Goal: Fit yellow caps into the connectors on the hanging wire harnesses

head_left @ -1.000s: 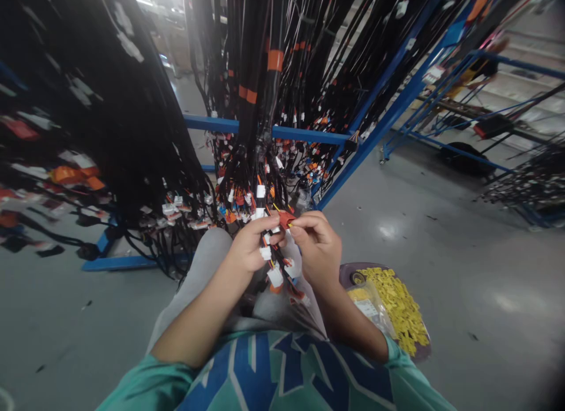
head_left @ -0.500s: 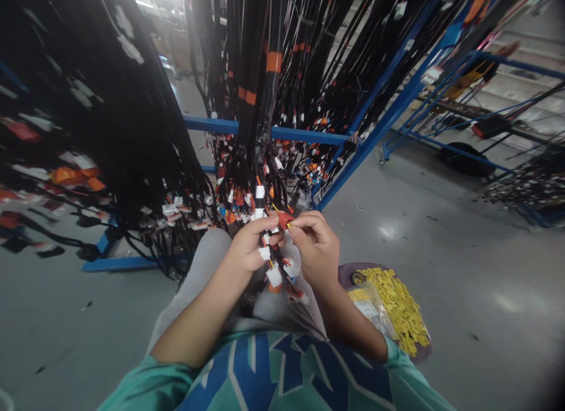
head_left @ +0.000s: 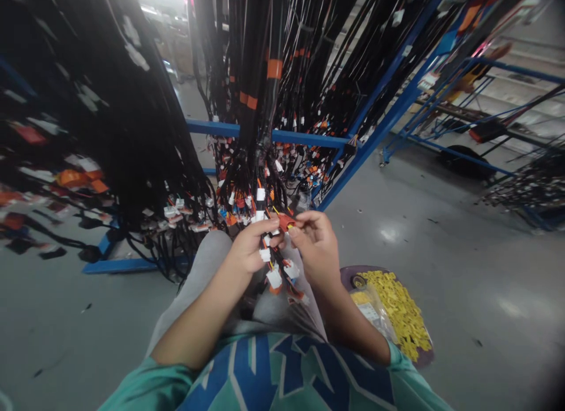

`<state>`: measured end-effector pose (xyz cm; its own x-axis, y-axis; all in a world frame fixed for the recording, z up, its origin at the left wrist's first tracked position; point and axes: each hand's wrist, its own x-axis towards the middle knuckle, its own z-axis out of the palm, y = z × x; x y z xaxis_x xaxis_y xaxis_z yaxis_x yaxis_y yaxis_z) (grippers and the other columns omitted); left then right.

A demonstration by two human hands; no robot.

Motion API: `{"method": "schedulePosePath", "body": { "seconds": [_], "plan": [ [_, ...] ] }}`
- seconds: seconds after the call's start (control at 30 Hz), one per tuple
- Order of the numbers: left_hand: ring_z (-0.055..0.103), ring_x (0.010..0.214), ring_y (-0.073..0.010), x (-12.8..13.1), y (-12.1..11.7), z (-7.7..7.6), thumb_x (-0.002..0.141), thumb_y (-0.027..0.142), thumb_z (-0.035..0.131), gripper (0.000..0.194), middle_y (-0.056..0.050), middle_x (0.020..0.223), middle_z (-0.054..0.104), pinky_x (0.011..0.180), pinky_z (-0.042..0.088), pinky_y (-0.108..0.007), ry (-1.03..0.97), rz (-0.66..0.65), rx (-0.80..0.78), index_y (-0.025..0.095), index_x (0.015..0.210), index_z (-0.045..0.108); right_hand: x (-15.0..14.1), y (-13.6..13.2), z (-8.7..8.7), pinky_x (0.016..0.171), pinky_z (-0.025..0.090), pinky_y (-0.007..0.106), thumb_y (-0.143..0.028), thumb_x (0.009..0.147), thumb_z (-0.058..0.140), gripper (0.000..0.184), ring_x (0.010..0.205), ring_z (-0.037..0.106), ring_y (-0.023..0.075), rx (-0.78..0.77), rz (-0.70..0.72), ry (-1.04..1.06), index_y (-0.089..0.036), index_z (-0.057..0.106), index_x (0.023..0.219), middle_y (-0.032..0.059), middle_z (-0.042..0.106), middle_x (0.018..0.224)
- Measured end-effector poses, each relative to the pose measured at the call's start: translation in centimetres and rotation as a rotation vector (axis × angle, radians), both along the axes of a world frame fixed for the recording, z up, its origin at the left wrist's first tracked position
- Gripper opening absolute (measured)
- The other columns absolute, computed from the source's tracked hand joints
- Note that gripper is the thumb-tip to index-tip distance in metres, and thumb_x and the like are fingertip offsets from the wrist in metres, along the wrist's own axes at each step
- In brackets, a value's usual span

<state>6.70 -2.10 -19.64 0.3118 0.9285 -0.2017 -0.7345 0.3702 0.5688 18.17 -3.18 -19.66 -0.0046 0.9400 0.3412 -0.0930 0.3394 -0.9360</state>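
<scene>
Between my hands, above my lap, is a red connector with wires running from it. My left hand is closed, pinching the connector's left side with thumb and fingertips. My right hand is closed on a small yellow clip at the connector's near end; whether it sits inside or just against the opening I cannot tell. Beneath the fingers, the wire harness hangs down with white plugs on its branches.
Thick black harness bundles hang on a blue rack in front and to the left. At my right stands a purple tray of yellow clips with a clear plastic bag. Another blue rack is farther right.
The right thumb and fingers have shifted slightly at the connector's end, and more of the yellow clip shows. My left hand keeps its hold.
</scene>
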Motion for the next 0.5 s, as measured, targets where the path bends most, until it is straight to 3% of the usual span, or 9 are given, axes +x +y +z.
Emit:
{"method": "schedulePosePath", "body": {
  "seconds": [0.13,0.3,0.5],
  "plan": [
    [0.041,0.038,-0.006,0.0,-0.1,-0.1,0.052,0.018,0.07,0.014,0.004,0.04,0.048,0.045,0.04,-0.019,0.018,-0.025,0.046,0.012,0.059,0.06,0.5,0.6,-0.2,0.056,0.052,0.026,-0.033,0.076,0.061,0.025,0.069,0.061,0.0128,-0.087,0.201,0.039,-0.024,0.057,0.099,0.0013,0.061,0.088],
    [0.038,0.037,-0.004,-0.2,-0.2,-0.5,0.051,0.014,0.072,0.014,0.005,0.044,0.05,0.044,0.041,-0.019,0.002,0.013,0.016,0.013,0.062,0.062,1.3,1.1,0.4,0.074,0.055,0.031,-0.035,0.079,0.06,0.019,0.098,0.062,0.0187,0.059,0.225,-0.136,-0.026,0.069,0.093,0.004,0.066,0.107],
    [0.038,0.036,-0.0036,-1.0,-0.5,-0.8,0.054,0.013,0.074,0.018,0.004,0.045,0.048,0.045,0.043,-0.021,-0.014,0.014,-0.007,0.01,0.065,0.06,1.3,1.6,0.9,0.086,0.053,0.037,-0.035,0.079,0.061,0.019,0.102,0.063,0.0188,0.081,0.317,-0.168,-0.03,0.071,0.094,0.0033,0.069,0.108]
  ]
}}
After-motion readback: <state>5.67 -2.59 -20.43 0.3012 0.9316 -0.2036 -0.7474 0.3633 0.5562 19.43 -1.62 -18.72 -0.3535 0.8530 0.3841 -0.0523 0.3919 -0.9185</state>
